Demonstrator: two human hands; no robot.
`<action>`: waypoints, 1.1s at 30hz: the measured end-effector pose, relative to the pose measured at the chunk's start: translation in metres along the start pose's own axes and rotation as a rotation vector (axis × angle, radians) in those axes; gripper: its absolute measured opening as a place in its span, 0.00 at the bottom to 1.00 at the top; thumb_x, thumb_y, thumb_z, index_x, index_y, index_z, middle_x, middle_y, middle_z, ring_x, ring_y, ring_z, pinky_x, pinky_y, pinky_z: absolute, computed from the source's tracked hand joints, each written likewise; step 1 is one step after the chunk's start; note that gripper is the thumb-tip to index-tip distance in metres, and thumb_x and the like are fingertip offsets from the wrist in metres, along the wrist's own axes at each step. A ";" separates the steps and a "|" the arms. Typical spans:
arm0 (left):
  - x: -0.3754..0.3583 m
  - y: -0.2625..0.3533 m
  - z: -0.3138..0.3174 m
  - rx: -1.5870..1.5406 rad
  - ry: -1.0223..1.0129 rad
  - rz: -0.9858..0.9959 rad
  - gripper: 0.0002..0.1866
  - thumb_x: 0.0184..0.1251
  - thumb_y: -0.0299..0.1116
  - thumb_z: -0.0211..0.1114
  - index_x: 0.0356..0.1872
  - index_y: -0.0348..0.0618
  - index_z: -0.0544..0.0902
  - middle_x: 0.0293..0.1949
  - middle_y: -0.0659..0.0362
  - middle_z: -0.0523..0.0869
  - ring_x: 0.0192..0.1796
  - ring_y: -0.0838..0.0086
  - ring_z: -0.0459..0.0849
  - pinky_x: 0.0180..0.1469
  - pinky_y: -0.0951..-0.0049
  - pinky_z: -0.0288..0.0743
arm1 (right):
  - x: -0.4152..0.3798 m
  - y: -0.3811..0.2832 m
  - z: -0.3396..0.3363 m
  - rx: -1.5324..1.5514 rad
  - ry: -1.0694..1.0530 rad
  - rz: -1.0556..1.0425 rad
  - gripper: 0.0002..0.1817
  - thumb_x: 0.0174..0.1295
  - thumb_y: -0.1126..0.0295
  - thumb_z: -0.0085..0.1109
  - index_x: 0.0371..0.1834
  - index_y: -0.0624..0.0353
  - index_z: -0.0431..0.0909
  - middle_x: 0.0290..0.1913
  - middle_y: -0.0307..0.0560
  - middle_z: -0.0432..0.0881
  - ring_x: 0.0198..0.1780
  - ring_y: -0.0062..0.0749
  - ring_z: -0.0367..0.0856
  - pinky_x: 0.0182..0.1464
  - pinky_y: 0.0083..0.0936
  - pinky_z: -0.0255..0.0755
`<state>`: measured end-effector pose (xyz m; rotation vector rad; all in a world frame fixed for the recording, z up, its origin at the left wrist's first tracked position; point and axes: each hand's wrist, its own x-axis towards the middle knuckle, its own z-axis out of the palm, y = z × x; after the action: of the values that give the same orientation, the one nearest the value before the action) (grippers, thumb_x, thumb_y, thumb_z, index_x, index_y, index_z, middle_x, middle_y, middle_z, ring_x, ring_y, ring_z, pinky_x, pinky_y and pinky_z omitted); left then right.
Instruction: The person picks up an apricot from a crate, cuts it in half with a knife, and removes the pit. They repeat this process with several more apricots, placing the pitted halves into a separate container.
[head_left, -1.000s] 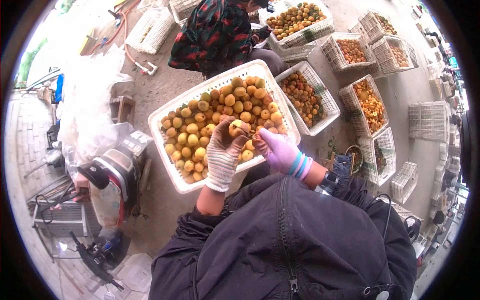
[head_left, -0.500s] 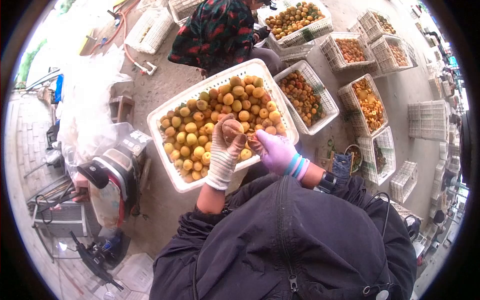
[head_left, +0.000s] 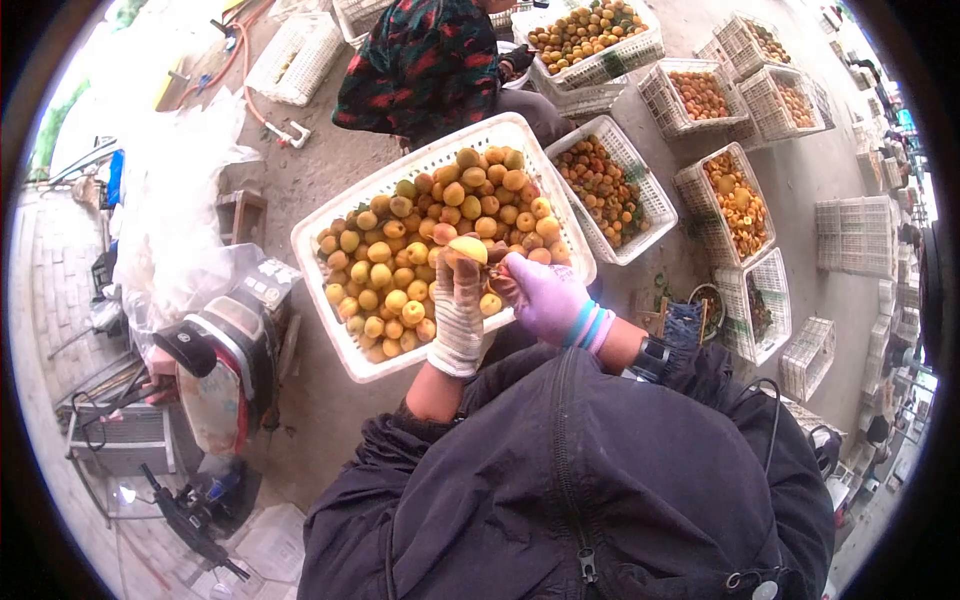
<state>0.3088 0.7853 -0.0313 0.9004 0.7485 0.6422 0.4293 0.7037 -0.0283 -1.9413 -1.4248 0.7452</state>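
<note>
The left grip [head_left: 459, 310] holds a fruit [head_left: 467, 249] beside the right grip [head_left: 545, 296].

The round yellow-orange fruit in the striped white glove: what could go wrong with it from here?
The round yellow-orange fruit sits near the fingertips of the left hand in its striped white glove, so it might slip and drop onto the piled fruits in the white plastic crate below.

The right hand in its lavender glove works very close by, so a hard squeeze or poke could bruise the skin.
</note>
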 end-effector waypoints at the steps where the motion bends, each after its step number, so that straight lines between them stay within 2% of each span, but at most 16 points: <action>1: 0.001 -0.001 0.002 -0.060 0.022 -0.024 0.33 0.67 0.63 0.55 0.56 0.41 0.71 0.46 0.52 0.84 0.48 0.68 0.83 0.54 0.66 0.77 | 0.001 0.001 0.001 0.022 0.021 -0.031 0.07 0.64 0.65 0.52 0.39 0.56 0.70 0.32 0.56 0.81 0.35 0.54 0.82 0.34 0.44 0.74; 8: 0.011 -0.005 -0.001 -0.411 0.113 -0.141 0.40 0.59 0.72 0.53 0.55 0.44 0.73 0.42 0.58 0.84 0.44 0.67 0.84 0.52 0.66 0.78 | -0.008 0.012 -0.002 -0.040 -0.050 -0.054 0.08 0.61 0.67 0.55 0.40 0.56 0.70 0.31 0.55 0.80 0.36 0.53 0.82 0.34 0.43 0.74; 12: 0.019 -0.012 -0.020 -0.404 0.214 -0.113 0.39 0.56 0.72 0.58 0.48 0.41 0.77 0.30 0.61 0.82 0.38 0.67 0.85 0.50 0.61 0.80 | -0.027 0.037 -0.001 -0.079 -0.042 -0.001 0.09 0.60 0.65 0.58 0.37 0.56 0.71 0.31 0.55 0.80 0.36 0.54 0.81 0.35 0.45 0.73; 13: 0.021 -0.010 -0.022 -0.409 0.199 -0.133 0.38 0.57 0.70 0.59 0.47 0.41 0.78 0.29 0.61 0.81 0.37 0.68 0.85 0.47 0.63 0.81 | -0.033 0.036 -0.005 -0.062 -0.035 0.037 0.10 0.61 0.64 0.62 0.33 0.56 0.71 0.26 0.49 0.77 0.31 0.44 0.81 0.34 0.36 0.74; 14: 0.021 -0.008 -0.023 -0.416 0.185 -0.153 0.36 0.57 0.69 0.60 0.46 0.41 0.79 0.27 0.62 0.81 0.35 0.69 0.85 0.45 0.64 0.82 | -0.030 0.034 -0.006 -0.061 -0.040 0.030 0.10 0.61 0.64 0.62 0.33 0.56 0.71 0.26 0.49 0.77 0.31 0.44 0.81 0.34 0.36 0.74; 16: 0.018 -0.023 -0.025 -0.309 0.207 -0.105 0.32 0.62 0.63 0.61 0.50 0.41 0.78 0.30 0.62 0.81 0.33 0.73 0.84 0.39 0.74 0.82 | -0.029 0.029 -0.003 0.368 0.139 0.316 0.14 0.61 0.63 0.66 0.30 0.58 0.71 0.22 0.41 0.72 0.27 0.26 0.75 0.33 0.25 0.71; 17: 0.018 -0.032 -0.031 -0.239 0.114 -0.105 0.30 0.66 0.59 0.59 0.56 0.43 0.75 0.40 0.60 0.81 0.36 0.75 0.82 0.41 0.72 0.82 | -0.019 0.038 0.006 0.621 0.214 0.238 0.15 0.60 0.61 0.68 0.37 0.59 0.74 0.26 0.34 0.71 0.32 0.16 0.68 0.36 0.16 0.68; 18: 0.017 -0.039 -0.036 -0.169 0.019 -0.105 0.29 0.69 0.55 0.58 0.62 0.45 0.72 0.49 0.59 0.80 0.39 0.77 0.81 0.43 0.71 0.81 | -0.014 0.044 0.012 0.622 0.214 0.236 0.15 0.60 0.61 0.68 0.37 0.59 0.74 0.26 0.34 0.71 0.32 0.16 0.68 0.36 0.16 0.68; 20: 0.013 -0.034 -0.018 -0.025 0.016 -0.004 0.28 0.73 0.50 0.55 0.65 0.42 0.69 0.51 0.59 0.80 0.43 0.79 0.81 0.44 0.74 0.80 | 0.005 0.023 0.016 0.876 0.278 0.192 0.21 0.60 0.57 0.68 0.48 0.60 0.75 0.34 0.34 0.75 0.37 0.16 0.70 0.41 0.16 0.69; 21: 0.012 -0.037 -0.014 0.123 -0.002 0.133 0.28 0.73 0.52 0.53 0.64 0.43 0.70 0.54 0.58 0.79 0.44 0.78 0.81 0.45 0.76 0.80 | 0.010 -0.001 -0.001 0.688 0.229 0.181 0.26 0.61 0.54 0.67 0.55 0.59 0.73 0.38 0.33 0.75 0.40 0.17 0.70 0.44 0.17 0.69; 22: 0.012 -0.040 -0.010 0.271 -0.018 0.271 0.28 0.74 0.54 0.52 0.64 0.43 0.71 0.57 0.57 0.78 0.45 0.77 0.81 0.46 0.78 0.79 | 0.013 0.004 0.012 0.764 0.237 0.118 0.24 0.62 0.54 0.66 0.52 0.60 0.74 0.39 0.36 0.76 0.40 0.19 0.72 0.44 0.20 0.71; 24: 0.004 -0.023 0.005 0.111 0.007 0.246 0.27 0.75 0.52 0.49 0.66 0.46 0.69 0.55 0.58 0.79 0.49 0.76 0.80 0.52 0.77 0.77 | 0.015 -0.011 0.004 0.582 0.157 0.154 0.21 0.63 0.54 0.64 0.49 0.59 0.75 0.39 0.40 0.77 0.40 0.22 0.74 0.43 0.23 0.72; 26: -0.002 -0.019 0.000 -0.071 -0.029 0.051 0.27 0.75 0.52 0.49 0.66 0.46 0.68 0.54 0.58 0.79 0.52 0.75 0.79 0.57 0.73 0.75 | 0.016 -0.023 0.003 0.556 0.197 0.082 0.20 0.63 0.55 0.63 0.47 0.59 0.75 0.39 0.43 0.77 0.39 0.27 0.77 0.42 0.25 0.72; 28: 0.006 -0.034 0.000 -0.190 -0.028 0.119 0.28 0.75 0.52 0.51 0.67 0.44 0.66 0.52 0.58 0.79 0.51 0.73 0.80 0.57 0.71 0.75 | 0.014 -0.024 0.004 0.528 0.235 0.014 0.18 0.64 0.55 0.63 0.45 0.58 0.75 0.40 0.45 0.77 0.39 0.31 0.79 0.41 0.27 0.73; 31: 0.003 -0.030 -0.002 -0.582 -0.034 -0.243 0.30 0.74 0.53 0.51 0.64 0.39 0.66 0.52 0.56 0.78 0.53 0.70 0.79 0.56 0.71 0.76 | 0.011 -0.026 -0.002 0.210 0.262 -0.336 0.15 0.60 0.68 0.65 0.48 0.57 0.74 0.45 0.51 0.76 0.45 0.45 0.77 0.46 0.33 0.72; 33: -0.003 -0.029 -0.012 -0.599 -0.087 -0.379 0.32 0.72 0.58 0.50 0.62 0.40 0.69 0.53 0.54 0.78 0.55 0.68 0.78 0.60 0.69 0.74 | 0.009 -0.023 -0.001 0.198 0.219 -0.342 0.16 0.58 0.70 0.66 0.48 0.57 0.74 0.45 0.51 0.76 0.45 0.45 0.77 0.47 0.33 0.72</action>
<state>0.3027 0.7747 -0.0604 0.2237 0.5778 0.4455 0.4180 0.7179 -0.0108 -1.5251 -1.4379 0.4788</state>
